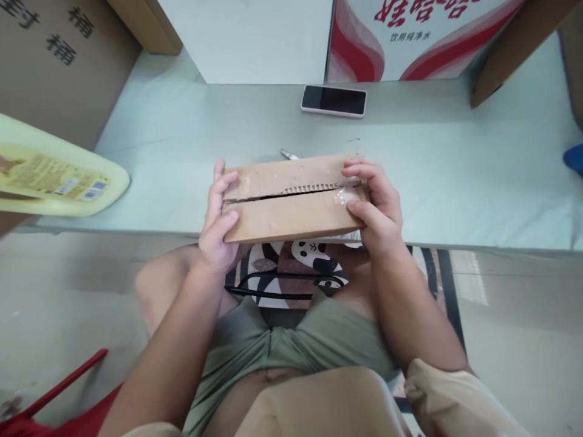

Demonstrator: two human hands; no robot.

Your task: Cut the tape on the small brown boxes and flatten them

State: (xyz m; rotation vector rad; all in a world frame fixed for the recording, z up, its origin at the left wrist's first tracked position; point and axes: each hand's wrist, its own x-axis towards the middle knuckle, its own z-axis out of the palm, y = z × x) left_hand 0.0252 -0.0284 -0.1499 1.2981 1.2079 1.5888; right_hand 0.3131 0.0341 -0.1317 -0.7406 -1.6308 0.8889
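Green shorts [291, 340] and two bare forearms fill the bottom of the head view; the person sits with knees apart. Just past them, above the lap and at the near edge of the tabletop [455, 182], a flat cardboard box [291, 212] is held between both hands.

Its long axis runs left to right across the body, one end in each hand, so neither hand is nearer to it than the other. The left hand [217, 227] clamps the left end, with its fingers curled over the far flap and its thumb pressed on the near flap. The right hand [378, 209] grips the right end. Its fingertips [357, 170] and thumb pinch either side of the seam [273, 195], where crumpled clear tape [345, 194] shows. The seam follows the long axis and gapes widest toward the left, baring a corrugated edge.

Below the box, a panda-print bag [296, 267] with black handles sits between the legs. Behind the box a small metal-tipped thing [288, 154] pokes out, too hidden to name. Further back a phone [334, 100] lies flat with its screen dark. At left a pale yellow bottle [54, 176] lies on its side, and cartons [54, 60] stand along the back.
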